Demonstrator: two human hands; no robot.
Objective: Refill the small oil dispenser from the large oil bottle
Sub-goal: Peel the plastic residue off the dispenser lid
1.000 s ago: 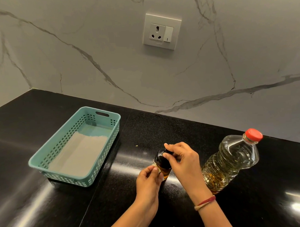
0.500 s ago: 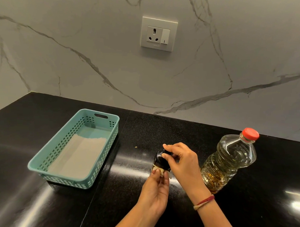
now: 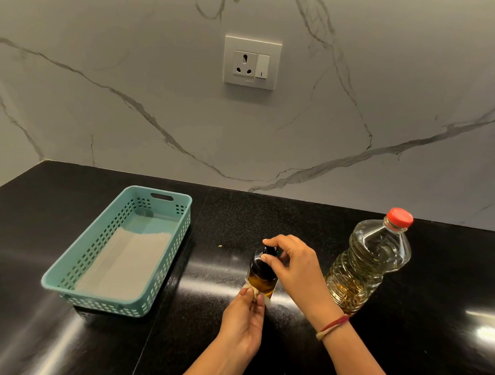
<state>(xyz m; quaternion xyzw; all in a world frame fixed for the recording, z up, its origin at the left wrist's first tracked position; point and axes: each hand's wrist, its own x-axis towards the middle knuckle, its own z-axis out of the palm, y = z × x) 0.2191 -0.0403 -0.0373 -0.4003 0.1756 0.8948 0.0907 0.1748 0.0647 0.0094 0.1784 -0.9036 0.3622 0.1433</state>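
Note:
The small oil dispenser (image 3: 262,279) stands on the black counter (image 3: 269,214), a glass bottle with amber oil and a black top. My left hand (image 3: 244,320) grips its base, where a torn pale label shows. My right hand (image 3: 295,269) pinches the black top with fingers and thumb. The large oil bottle (image 3: 369,258), clear plastic with a red cap on, stands just right of my right hand, partly filled with yellow oil.
A teal perforated basket (image 3: 182,215) with a pale liner sits on the counter to the left. A white wall socket (image 3: 251,62) is on the marble backsplash behind. A small crumb (image 3: 220,245) lies near the dispenser.
My left hand has slid lower on the dispenser's base, so more of the glass shows. My right hand's fingers have shifted on the black top. The large bottle has not moved.

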